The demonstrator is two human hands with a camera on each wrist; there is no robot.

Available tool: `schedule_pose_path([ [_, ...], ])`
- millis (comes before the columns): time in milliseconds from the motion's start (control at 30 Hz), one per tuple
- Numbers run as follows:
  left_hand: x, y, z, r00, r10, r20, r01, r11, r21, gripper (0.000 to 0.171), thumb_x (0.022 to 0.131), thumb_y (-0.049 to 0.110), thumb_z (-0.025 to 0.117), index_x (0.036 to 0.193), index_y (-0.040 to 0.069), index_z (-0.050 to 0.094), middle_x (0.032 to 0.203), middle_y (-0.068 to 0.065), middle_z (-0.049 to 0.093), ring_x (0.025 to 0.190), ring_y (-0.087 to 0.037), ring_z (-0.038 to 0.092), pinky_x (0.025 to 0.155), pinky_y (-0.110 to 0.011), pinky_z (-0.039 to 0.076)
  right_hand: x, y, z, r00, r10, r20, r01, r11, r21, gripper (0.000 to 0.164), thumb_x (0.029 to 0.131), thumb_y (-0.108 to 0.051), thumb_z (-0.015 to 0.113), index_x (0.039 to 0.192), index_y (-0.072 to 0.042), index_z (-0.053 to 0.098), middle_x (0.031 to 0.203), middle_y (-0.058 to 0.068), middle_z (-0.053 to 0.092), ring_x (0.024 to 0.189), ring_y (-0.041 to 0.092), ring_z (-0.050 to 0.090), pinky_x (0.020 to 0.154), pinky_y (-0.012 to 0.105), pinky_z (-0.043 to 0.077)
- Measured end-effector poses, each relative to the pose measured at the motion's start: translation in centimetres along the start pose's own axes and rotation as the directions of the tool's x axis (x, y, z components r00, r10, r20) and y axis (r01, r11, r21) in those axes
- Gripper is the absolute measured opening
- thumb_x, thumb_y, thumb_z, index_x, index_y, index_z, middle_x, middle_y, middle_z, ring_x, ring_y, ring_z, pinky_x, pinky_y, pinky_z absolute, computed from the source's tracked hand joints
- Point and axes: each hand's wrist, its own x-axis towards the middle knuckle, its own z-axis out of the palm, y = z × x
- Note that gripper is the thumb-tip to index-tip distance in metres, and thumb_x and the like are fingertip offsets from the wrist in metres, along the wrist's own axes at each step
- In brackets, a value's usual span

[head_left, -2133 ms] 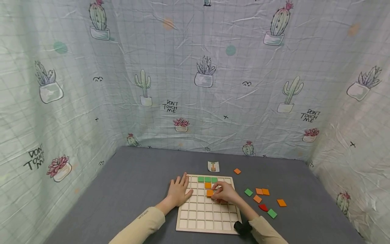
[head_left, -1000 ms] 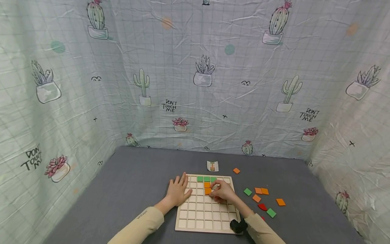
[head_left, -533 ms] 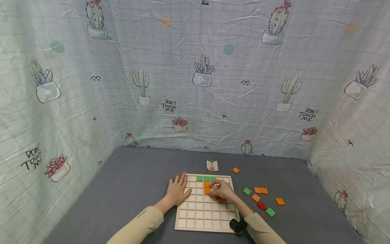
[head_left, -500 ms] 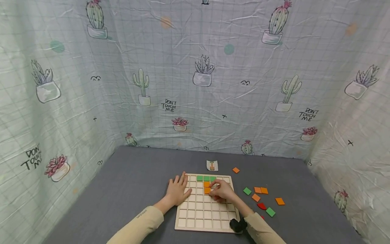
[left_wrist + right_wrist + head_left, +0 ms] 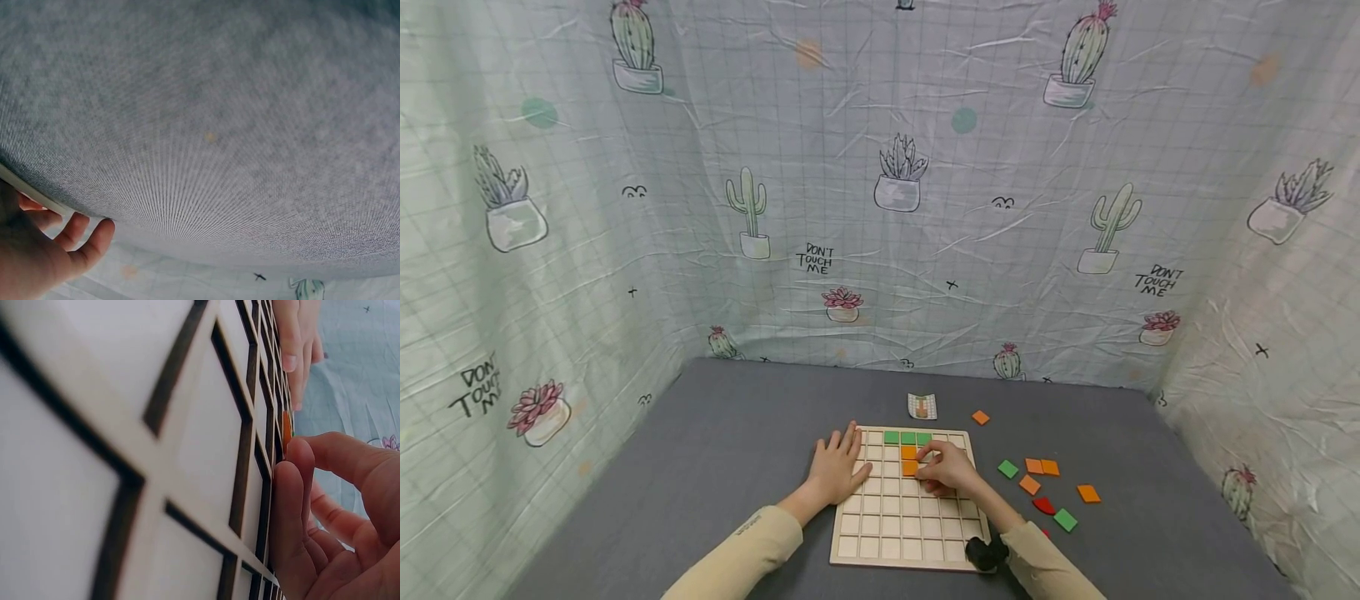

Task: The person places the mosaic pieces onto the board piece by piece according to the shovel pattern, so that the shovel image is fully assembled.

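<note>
A wooden grid board point(image 5: 891, 528) lies on the table. My left hand point(image 5: 835, 468) rests on its left edge with fingers spread; in the left wrist view the same hand point(image 5: 59, 250) lies at the board's rim. Two orange square tiles sit one below the other in the grid, under a row of three green tiles point(image 5: 907, 438). My right hand point(image 5: 951, 469) has bent index finger and thumb at the right side of the lower orange tile point(image 5: 909, 468), pinching its edge. From the right wrist, an orange sliver point(image 5: 287, 428) shows just beyond the fingertips of that hand point(image 5: 337, 512).
Right of the board lie several loose orange tiles point(image 5: 1029, 485), two green tiles point(image 5: 1065, 520) and a red curved piece point(image 5: 1043, 506). A small pattern card point(image 5: 922, 407) lies behind the board, with one orange tile point(image 5: 981, 417) near it. Cactus-printed cloth point(image 5: 955, 317) hangs around the table.
The lower orange tile, askew in the right fingers two seconds ago, now lies level in its cell below the other orange one. The left hand stays in place.
</note>
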Motion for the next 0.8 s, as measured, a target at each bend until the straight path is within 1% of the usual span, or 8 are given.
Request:
schedule_pose_path([
  [233, 0.02, 0.00, -0.01, 1.000, -0.003, 0.004, 0.003, 1.000, -0.004, 0.062, 0.092, 0.050, 0.033, 0.137, 0.007, 0.036, 0.142, -0.012, 0.035, 0.114, -0.029, 0.042, 0.074, -0.044, 0.034, -0.15, -0.23, 0.16, 1.000, 0.003, -0.001, -0.003, 0.999, -0.033, 0.027, 0.073, -0.008, 0.070, 0.095, -0.001, 0.058, 0.055, 0.000, 0.054, 0.041, 0.008, 0.052, 0.042, 0.026, 0.046],
  [600, -0.08, -0.06, -0.19, 1.000, -0.006, 0.004, 0.006, 1.000, 0.000, 0.062, 0.092, 0.050, 0.034, 0.137, 0.007, 0.036, 0.142, -0.011, 0.035, 0.115, -0.029, 0.042, 0.075, -0.044, 0.034, 0.02, -0.24, 0.22, 1.000, -0.004, -0.004, 0.004, 0.999, -0.042, 0.025, 0.073, -0.007, 0.070, 0.094, -0.001, 0.059, 0.054, -0.001, 0.053, 0.041, 0.008, 0.052, 0.042, 0.026, 0.046],
  [800, -0.11, 0.05, -0.28, 1.000, -0.006, 0.019, 0.006, 1.000, -0.022, 0.062, 0.092, 0.049, 0.033, 0.138, 0.007, 0.034, 0.143, -0.012, 0.033, 0.118, -0.030, 0.040, 0.077, -0.046, 0.034, -0.18, -0.19, -0.07, 1.000, -0.006, 0.023, 0.006, 1.000, 0.009, 0.027, 0.073, -0.008, 0.069, 0.096, 0.000, 0.058, 0.056, 0.001, 0.056, 0.042, 0.009, 0.053, 0.042, 0.026, 0.046],
])
